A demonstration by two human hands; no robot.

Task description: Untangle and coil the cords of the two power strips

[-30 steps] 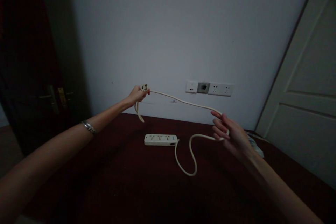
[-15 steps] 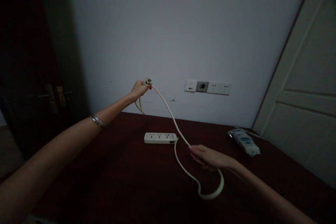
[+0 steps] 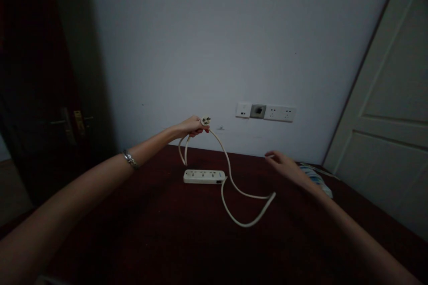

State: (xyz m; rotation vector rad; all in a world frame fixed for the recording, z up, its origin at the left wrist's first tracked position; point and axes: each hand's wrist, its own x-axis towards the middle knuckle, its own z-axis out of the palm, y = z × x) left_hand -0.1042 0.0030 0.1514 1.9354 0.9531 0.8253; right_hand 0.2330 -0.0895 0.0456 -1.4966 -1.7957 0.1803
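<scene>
My left hand (image 3: 194, 127) is closed round a white power plug (image 3: 205, 120), its pins facing me, and a loop of the cord hangs below the fist. From the plug the white cord (image 3: 228, 160) runs down to the dark red table and bends back to a white power strip (image 3: 203, 177), which lies flat with its sockets up. My right hand (image 3: 282, 164) hovers to the right of the cord, apart from it. Its fingers are loosely bent with a gap between them, and nothing shows in them.
The dark red tabletop (image 3: 187, 231) meets a pale wall. Wall sockets and switch plates (image 3: 279, 113) sit above the table's back edge. A plastic-wrapped package (image 3: 317, 180) lies at the right, partly behind my right forearm. A white door (image 3: 394, 133) stands at the right.
My right hand has let go of the cord and moved up and to the right. The left hand has moved right and slightly down with the plug. The cord's bend now sags onto the table.
</scene>
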